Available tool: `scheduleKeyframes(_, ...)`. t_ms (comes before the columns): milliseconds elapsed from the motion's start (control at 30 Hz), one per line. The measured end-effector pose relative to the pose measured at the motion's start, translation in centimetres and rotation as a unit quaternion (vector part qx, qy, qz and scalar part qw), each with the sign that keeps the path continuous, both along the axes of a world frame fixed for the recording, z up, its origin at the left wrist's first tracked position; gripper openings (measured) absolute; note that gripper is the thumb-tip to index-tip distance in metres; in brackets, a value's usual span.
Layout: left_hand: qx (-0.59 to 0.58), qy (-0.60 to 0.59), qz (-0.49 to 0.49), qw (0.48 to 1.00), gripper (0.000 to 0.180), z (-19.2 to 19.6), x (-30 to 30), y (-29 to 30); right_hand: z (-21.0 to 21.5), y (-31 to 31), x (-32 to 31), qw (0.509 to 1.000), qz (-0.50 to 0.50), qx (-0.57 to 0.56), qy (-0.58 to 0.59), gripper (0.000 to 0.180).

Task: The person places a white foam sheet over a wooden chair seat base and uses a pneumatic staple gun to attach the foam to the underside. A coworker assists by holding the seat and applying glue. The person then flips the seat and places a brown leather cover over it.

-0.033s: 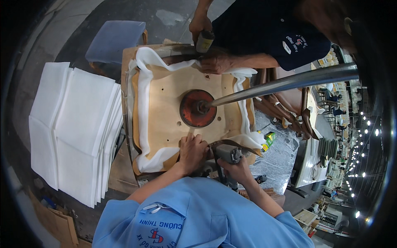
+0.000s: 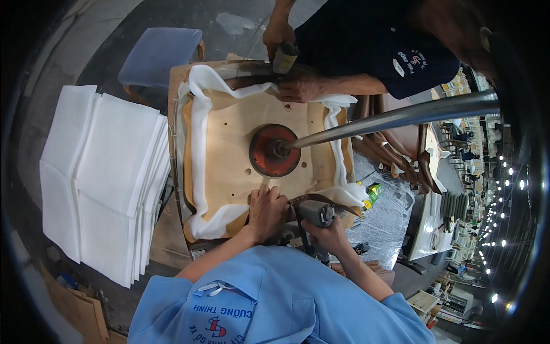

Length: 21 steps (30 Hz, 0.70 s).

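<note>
A plywood seat panel (image 2: 229, 166), edged with white padding (image 2: 199, 149) and tan foam, lies in front of me under a round red press plate (image 2: 263, 163) on a metal rod. My left hand (image 2: 267, 213) is closed over the panel's near edge, gripping the brown cover (image 2: 338, 199) there. In my right hand (image 2: 332, 235) is a grey staple gun (image 2: 316, 212), its head beside my left fingers at that edge. Across the panel, a co-worker's one hand (image 2: 298, 89) presses the far edge, while the other hand (image 2: 278, 35) holds a second staple gun (image 2: 284, 57).
Stacked white padding sheets (image 2: 109, 155) stand on the left. A blue-grey seat (image 2: 160, 56) is at the far left. Brown cover pieces (image 2: 395, 143) lie to the right, near a plastic-wrapped surface (image 2: 378, 229) with a green-yellow box (image 2: 372, 195). The metal rod (image 2: 395, 117) slants in from the right.
</note>
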<state>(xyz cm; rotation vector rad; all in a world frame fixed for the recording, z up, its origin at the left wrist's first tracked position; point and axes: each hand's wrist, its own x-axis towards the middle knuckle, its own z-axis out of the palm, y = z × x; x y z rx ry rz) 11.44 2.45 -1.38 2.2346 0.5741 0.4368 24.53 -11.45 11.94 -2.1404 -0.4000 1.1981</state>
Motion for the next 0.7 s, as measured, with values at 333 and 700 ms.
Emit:
scheduleKeyframes(333,-0.044,0.012,0.013,0.999,0.007,0.3,0.2,0.2,-0.9,1.0,0.4,0.998,0.032,-0.057,-0.023,0.038)
scheduleKeyframes(700,-0.035,-0.004,0.022,0.999,0.010,0.6,0.5,0.8,-1.5,-0.4,-0.5,0.996,0.027,-0.020,-0.079,0.047)
